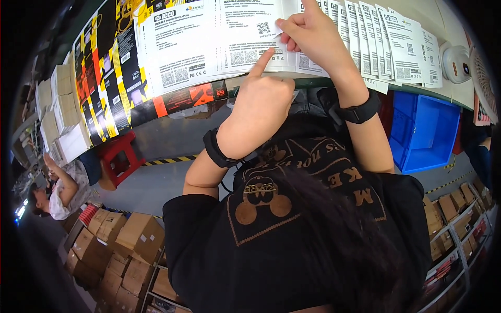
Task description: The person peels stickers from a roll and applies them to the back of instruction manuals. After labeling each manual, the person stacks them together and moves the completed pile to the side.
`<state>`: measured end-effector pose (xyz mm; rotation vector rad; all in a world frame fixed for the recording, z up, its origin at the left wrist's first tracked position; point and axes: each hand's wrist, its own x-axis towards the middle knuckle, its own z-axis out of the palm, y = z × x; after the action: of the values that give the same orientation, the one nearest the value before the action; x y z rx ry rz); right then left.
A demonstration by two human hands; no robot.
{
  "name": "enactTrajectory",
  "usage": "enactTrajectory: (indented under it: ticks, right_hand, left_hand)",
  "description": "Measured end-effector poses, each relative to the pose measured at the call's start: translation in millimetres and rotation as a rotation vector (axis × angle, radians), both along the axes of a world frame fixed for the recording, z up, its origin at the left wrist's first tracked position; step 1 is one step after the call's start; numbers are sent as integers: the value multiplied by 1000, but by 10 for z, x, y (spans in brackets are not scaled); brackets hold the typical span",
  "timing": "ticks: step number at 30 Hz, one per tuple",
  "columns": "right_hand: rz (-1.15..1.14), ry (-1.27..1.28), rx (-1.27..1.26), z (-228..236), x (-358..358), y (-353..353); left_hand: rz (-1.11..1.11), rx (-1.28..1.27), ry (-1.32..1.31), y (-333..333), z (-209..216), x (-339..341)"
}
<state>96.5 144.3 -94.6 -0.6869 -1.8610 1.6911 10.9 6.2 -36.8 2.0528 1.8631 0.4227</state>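
White printed sheets point(182, 44) lie side by side on the worktable in front of me. My left hand point(263, 101) has its index finger stretched out, its tip touching the lower right part of a printed sheet point(242, 31); the other fingers are curled and hold nothing visible. My right hand point(315, 39) is at that sheet's right side, thumb and curled fingers closed at a slightly raised edge. Its index finger points away, the tip cut off by the frame's top. A fanned row of white printed sheets point(399, 52) lies right of my right hand.
Black, yellow and red printed packaging sheets point(112, 78) cover the table's left part, beside paper stacks point(65, 112). A small fan point(482, 83) stands at right. Below are a blue crate point(422, 133) and red stool point(120, 156). Cardboard boxes point(141, 237) fill shelves behind; another person point(68, 188) is at left.
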Motion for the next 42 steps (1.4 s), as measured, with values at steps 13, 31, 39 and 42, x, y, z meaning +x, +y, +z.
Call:
enactTrajectory:
  ticks: [13, 31, 39, 42]
  right_hand:
    - [-18, 414, 215, -49, -58, -100]
    - [-34, 478, 29, 59, -83, -190]
    - [-167, 146, -94, 228, -67, -279]
    - [-229, -31, 99, 329, -70, -272]
  left_hand:
    - [17, -40, 48, 11, -4, -5]
    - [31, -89, 66, 26, 0, 15]
    - [18, -39, 61, 7, -7, 5]
    - [20, -85, 54, 9, 20, 3]
